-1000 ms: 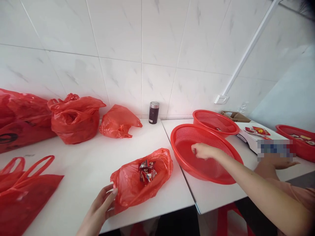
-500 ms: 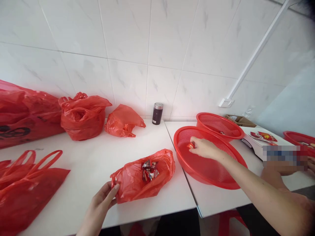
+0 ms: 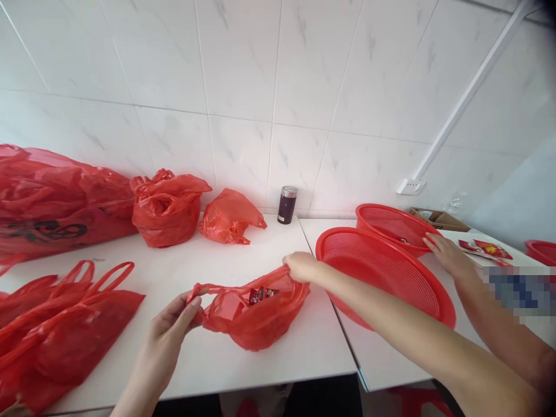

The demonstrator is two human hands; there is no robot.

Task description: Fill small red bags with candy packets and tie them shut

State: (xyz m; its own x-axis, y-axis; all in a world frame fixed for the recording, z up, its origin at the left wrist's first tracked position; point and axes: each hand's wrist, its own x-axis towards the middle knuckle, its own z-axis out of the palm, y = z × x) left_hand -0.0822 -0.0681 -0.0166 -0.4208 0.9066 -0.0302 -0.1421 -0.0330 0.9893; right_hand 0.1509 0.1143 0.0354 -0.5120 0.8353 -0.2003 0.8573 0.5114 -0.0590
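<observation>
A red plastic bag (image 3: 260, 324) hangs between my two hands just over the white table, its mouth facing up. Inside it, small dark red wrapped packets (image 3: 257, 295) show through the opening. My left hand (image 3: 176, 318) pinches the bag's left end between thumb and fingers. The far right edge of the same bag is gripped by my right hand (image 3: 299, 267), whose fingertips are partly hidden. Just to the right stands a large red mesh basket (image 3: 382, 272), with no items visible in it.
Red bags (image 3: 167, 208) line the wall, and more (image 3: 82, 330) lie at left. A dark cup (image 3: 287, 205) stands behind. Another person's hand (image 3: 447, 255) touches the rear basket (image 3: 386, 223). Red packets (image 3: 486, 249) and a cardboard box (image 3: 438, 219) are at right.
My right hand has left the large basket and taken hold of the bag's right edge. The bag is now lifted and stretched. The other person's hand has reached the rear basket.
</observation>
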